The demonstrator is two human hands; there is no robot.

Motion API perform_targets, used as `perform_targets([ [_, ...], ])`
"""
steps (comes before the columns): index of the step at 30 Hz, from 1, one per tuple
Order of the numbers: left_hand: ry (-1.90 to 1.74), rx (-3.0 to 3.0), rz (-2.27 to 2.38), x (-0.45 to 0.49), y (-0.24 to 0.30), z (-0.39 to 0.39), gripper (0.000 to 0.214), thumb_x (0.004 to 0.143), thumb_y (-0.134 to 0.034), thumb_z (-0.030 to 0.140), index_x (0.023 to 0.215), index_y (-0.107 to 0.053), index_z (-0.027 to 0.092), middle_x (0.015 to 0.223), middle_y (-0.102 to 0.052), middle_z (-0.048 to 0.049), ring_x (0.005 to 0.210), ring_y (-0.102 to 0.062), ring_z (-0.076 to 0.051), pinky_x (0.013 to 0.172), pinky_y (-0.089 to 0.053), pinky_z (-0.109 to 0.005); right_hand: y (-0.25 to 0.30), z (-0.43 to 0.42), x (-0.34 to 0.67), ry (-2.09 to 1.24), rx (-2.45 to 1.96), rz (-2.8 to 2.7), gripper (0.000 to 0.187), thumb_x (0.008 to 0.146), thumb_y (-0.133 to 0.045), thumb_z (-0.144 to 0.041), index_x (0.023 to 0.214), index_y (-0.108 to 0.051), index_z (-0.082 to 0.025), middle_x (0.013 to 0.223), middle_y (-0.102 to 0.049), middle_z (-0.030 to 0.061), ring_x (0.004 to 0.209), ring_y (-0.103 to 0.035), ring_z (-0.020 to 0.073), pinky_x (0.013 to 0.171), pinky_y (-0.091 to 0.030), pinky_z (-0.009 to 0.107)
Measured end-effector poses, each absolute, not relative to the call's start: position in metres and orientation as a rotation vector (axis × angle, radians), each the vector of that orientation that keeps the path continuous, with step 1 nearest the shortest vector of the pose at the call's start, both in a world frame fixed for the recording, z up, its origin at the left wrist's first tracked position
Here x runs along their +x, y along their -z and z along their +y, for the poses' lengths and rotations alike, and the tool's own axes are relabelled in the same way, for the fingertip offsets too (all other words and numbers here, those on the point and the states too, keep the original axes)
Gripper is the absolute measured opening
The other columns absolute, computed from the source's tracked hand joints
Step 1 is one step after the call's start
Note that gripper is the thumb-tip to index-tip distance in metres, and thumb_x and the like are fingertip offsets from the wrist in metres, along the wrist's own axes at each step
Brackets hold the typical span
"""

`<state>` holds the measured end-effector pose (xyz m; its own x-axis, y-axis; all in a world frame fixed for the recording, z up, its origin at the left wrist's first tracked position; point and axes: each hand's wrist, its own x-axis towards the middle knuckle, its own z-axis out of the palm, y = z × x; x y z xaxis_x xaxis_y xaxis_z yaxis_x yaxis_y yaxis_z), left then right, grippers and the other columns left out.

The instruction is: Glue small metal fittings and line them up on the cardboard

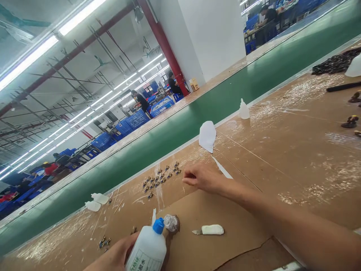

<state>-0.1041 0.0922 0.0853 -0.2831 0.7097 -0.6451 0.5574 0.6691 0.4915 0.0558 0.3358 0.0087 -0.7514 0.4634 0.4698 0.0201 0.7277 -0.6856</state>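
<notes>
White plastic blue-capped glue bottle [149,246] sits clamped in left hand [120,254] beside crusted round pot [171,223], right hand [202,177] curled near small dark-and-gold parts [162,178], can't tell if holding anything; looks like bottle-handling, next move likely wants steady left grip.

Bare right forearm [267,210] and hand [207,177]

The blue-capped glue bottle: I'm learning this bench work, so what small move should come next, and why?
I'd probably bring the right hand over to the blue cap and try loosening it. The left hand holds the glue bottle with that cap on, while the right hand, beside the small dark parts, shows nothing in its grasp.
</notes>
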Motion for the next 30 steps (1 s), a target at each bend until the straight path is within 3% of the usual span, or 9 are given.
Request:
perform_targets([
  [4, -0.241, 0.970, 1.864, -0.123, -0.075, 0.085, 0.070, 0.059, -0.078, 0.039, 0.122, -0.053, 0.020, 0.102, -0.067, -0.0029, 0.095, -0.060, -0.024, 0.078, -0.047, -0.027, -0.002, 0.283, 0.090, -0.793, -0.253, -2.385, 0.006, 0.078, -0.063, -0.018, 0.072, -0.064, -0.017, 0.082, -0.063, 0.0023, 0.079, -0.057, 0.0136, 0.069, -0.042, 0.023],
  [7, -0.278, 0.997, 1.823, -0.136, -0.067, 0.080, 0.067, 0.059, -0.078, 0.036, 0.119, -0.053, 0.020, 0.100, -0.067, -0.0019, 0.093, -0.060, -0.023, 0.076, -0.048, -0.027, 0.019, 0.245, 0.108, -0.308, -0.114, -2.317, 0.029, 0.072, -0.068, -0.041, 0.088, -0.060, -0.017, 0.101, -0.063, 0.0075, 0.093, -0.057, 0.0229, 0.081, -0.046, 0.035],
  [11, -0.280, 0.993, 1.792, -0.137, -0.068, 0.081, 0.065, 0.058, -0.078, 0.036, 0.116, -0.054, 0.019, 0.097, -0.067, -0.0006, 0.090, -0.060, -0.021, 0.074, -0.048, -0.025, 0.042, 0.221, 0.108, -0.014, -0.160, -2.102, 0.006, 0.083, -0.053, -0.024, 0.080, -0.055, -0.019, 0.101, -0.063, 0.0033, 0.105, -0.054, 0.0212, 0.095, -0.040, 0.037],
  [19, -0.203, 1.005, 1.869, -0.128, -0.075, 0.085, 0.064, 0.061, -0.077, 0.031, 0.119, -0.053, 0.019, 0.100, -0.067, -0.0004, 0.090, -0.060, -0.020, 0.075, -0.047, -0.023, 0.047, 0.216, 0.103, -0.054, -0.104, -2.029, 0.016, 0.085, -0.045, -0.008, 0.077, -0.051, -0.020, 0.090, -0.062, -0.0016, 0.101, -0.055, 0.0146, 0.103, -0.033, 0.038],
  [30, -0.143, 1.015, 1.887, -0.133, -0.075, 0.086, 0.065, 0.062, -0.075, 0.023, 0.122, -0.052, 0.019, 0.101, -0.068, -0.0002, 0.096, -0.060, -0.023, 0.081, -0.047, -0.026, 0.047, 0.218, 0.109, -0.088, -0.074, -2.089, 0.015, 0.086, -0.045, -0.009, 0.076, -0.051, -0.019, 0.092, -0.061, 0.0010, 0.104, -0.053, 0.0175, 0.106, -0.026, 0.043],
])
